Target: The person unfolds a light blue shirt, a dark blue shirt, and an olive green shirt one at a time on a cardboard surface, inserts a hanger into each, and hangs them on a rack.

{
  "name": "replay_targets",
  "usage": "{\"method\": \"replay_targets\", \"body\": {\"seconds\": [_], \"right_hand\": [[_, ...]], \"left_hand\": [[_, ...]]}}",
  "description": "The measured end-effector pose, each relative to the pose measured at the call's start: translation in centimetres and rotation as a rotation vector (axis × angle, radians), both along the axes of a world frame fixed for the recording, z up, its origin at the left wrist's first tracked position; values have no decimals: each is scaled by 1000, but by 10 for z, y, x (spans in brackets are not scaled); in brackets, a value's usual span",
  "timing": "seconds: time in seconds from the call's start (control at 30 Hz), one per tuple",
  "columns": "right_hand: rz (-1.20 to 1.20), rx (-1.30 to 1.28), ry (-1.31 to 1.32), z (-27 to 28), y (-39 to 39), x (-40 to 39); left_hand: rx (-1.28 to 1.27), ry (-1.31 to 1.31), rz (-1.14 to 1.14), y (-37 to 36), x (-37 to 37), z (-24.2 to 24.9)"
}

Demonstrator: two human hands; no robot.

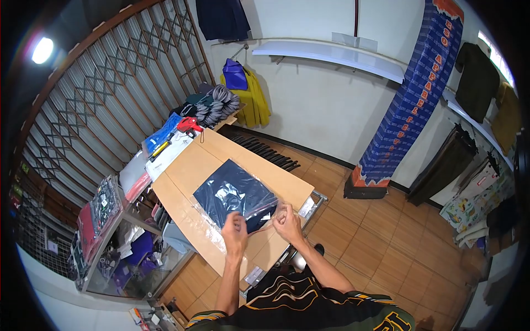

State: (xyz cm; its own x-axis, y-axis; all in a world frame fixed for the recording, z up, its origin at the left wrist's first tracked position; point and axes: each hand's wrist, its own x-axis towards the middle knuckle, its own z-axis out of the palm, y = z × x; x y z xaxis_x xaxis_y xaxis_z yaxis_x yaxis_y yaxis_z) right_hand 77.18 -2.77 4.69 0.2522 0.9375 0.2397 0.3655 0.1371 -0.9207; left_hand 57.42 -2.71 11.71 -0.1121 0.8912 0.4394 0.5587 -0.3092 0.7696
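A dark navy folded garment in a clear plastic bag [234, 190] lies on the light wooden table [215, 149]. My right hand [287, 222] is closed on the bag's clear plastic at its near right corner. At the bag's near edge, left of my right hand, is my left hand [235, 229], its fingers curled together; whether plastic is pinched between them is too small to tell. Loose clear film shows along the bag's left side and between my hands.
Beyond the table's far left part lie a red tape dispenser [189, 124], a yellow-black tool [160, 149] and a blue plastic packet [163, 134]. Bundled grey cloth [218, 105] sits behind. A glass case [132, 259] stands left, a blue banner pillar [411, 94] right.
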Motion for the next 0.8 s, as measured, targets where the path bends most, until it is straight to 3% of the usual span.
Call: {"method": "replay_targets", "body": {"seconds": [0.1, 0.27, 0.53, 0.8], "right_hand": [[-8, -1, -2, 1, -1, -1], [-16, 4, 5, 3, -1, -1], [3, -55, -3, 12, -4, 0], [-18, -36, -19, 4, -3, -1]], "left_hand": [[8, -82, 53, 5, -10, 22], [-91, 135, -71, -22, -3, 10], [-231, 70, -113, -39, -25, -16], [226, -26, 144, 5, -43, 66]]}}
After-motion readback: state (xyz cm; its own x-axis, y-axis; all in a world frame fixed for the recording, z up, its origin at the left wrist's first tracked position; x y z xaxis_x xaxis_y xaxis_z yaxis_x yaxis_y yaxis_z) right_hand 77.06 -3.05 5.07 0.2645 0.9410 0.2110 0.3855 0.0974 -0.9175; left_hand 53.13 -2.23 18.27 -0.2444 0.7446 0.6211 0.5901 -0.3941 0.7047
